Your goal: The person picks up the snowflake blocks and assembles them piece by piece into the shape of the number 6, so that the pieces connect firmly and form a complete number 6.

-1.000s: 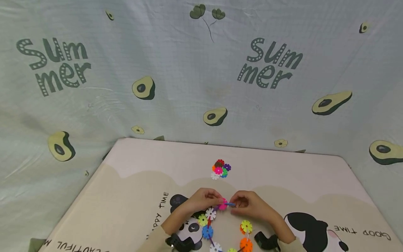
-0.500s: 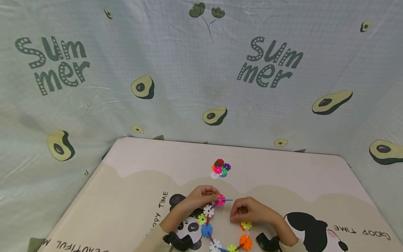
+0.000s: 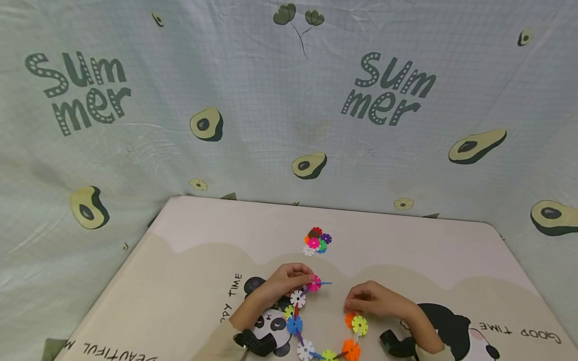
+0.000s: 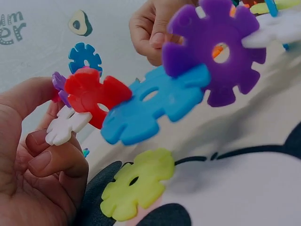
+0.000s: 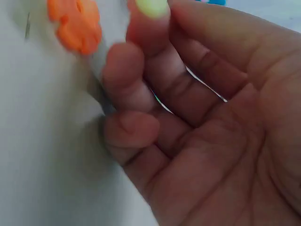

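Observation:
A chain of colourful notched plastic discs, like snowflake building discs, curves between the hands. My left hand point(image 3: 289, 281) pinches its far end by a pink disc point(image 3: 314, 283), from which a blue disc point(image 3: 326, 283) juts edge-on to the right. In the left wrist view, red point(image 4: 91, 92), blue point(image 4: 150, 101) and purple point(image 4: 207, 52) discs run on from there. My right hand point(image 3: 375, 298) is at the other end, above a yellow disc point(image 3: 359, 325) and an orange disc point(image 3: 349, 320). A yellow edge point(image 5: 151, 5) shows at its thumb and fingertip; the contact is partly hidden.
Beyond the hands lies a small pile of mixed discs point(image 3: 317, 242). The table point(image 3: 180, 281) wears a cover with panda prints, and a patterned cloth point(image 3: 253, 100) hangs behind it. A black device point(image 3: 257, 343) sits at the left wrist.
My right hand has drawn back from the blue disc and moved right and down to the yellow end, which has swung slightly right. My left hand has shifted slightly up and left with the pink disc.

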`<action>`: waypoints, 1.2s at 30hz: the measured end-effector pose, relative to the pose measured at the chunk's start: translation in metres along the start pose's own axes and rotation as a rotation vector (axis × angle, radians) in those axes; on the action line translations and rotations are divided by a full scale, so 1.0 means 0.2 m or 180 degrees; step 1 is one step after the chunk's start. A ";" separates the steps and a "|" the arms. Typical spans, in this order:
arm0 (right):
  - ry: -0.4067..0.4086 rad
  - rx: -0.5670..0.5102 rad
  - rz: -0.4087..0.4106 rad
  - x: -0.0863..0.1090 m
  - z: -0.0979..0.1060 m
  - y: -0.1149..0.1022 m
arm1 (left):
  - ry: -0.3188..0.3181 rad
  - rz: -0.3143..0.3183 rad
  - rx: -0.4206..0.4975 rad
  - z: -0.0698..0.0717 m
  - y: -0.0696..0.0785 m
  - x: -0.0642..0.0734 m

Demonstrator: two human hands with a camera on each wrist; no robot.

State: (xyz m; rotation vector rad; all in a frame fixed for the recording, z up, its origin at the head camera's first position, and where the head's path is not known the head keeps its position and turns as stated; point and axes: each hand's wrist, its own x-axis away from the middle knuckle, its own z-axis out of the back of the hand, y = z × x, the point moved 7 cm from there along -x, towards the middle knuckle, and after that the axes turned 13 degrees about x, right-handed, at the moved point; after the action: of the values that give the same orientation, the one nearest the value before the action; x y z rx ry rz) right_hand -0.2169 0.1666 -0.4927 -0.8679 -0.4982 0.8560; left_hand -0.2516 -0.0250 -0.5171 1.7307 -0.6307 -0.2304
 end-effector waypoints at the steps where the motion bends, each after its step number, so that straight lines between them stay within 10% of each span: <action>1: -0.0040 -0.0032 0.0031 0.01 0.00 0.00 | 0.0001 0.0015 -0.0010 0.00 0.00 0.00; 17: 0.0080 0.0234 0.0038 0.03 0.00 0.02 | 0.0042 -0.0039 -0.0358 -0.03 0.00 0.01; 36: 0.0761 -0.1155 -0.0860 -0.01 0.01 0.15 | -0.0080 -0.0373 -0.0555 -0.06 0.00 -0.01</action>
State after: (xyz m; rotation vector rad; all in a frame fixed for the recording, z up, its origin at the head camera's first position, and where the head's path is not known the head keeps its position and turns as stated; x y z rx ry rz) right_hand -0.2321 0.1774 -0.5172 -1.1875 -0.5541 0.4114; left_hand -0.2474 -0.0137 -0.5138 1.5999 -0.5124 -0.3790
